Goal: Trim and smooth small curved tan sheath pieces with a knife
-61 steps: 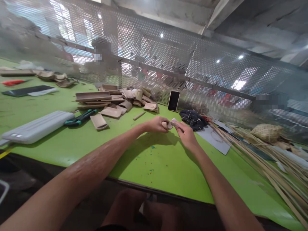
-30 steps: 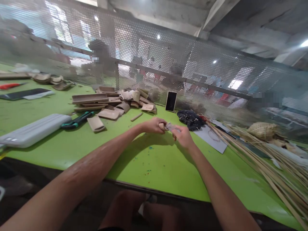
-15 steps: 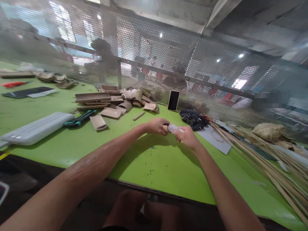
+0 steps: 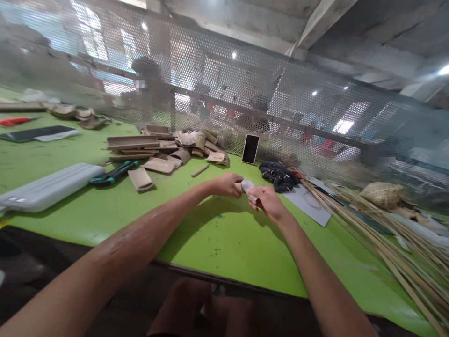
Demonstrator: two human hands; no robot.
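Observation:
My left hand (image 4: 227, 184) is closed round a small tan piece of bamboo (image 4: 239, 187), whose end pokes out to the right. My right hand (image 4: 267, 202) pinches a thin whitish sheet (image 4: 249, 186), folded or curled, that touches or overlaps the end of the bamboo piece. Both hands are above the green table, close together. Most of the bamboo piece is hidden by my left fingers. A short thin stick (image 4: 200, 171) lies on the table just behind my left hand.
A pile of split bamboo pieces (image 4: 133, 142) lies behind, left of centre. Green-handled pruners (image 4: 114, 174) and a white lamp-like case (image 4: 52, 187) are at left. A phone (image 4: 250, 149) stands against the mesh screen. Dark cloth (image 4: 278, 176) and long bamboo strips (image 4: 368, 224) lie right.
The whitish sheet has shifted and tilted at the bamboo end as my right hand moved slightly left. My left hand keeps its grip. The view has turned a little.

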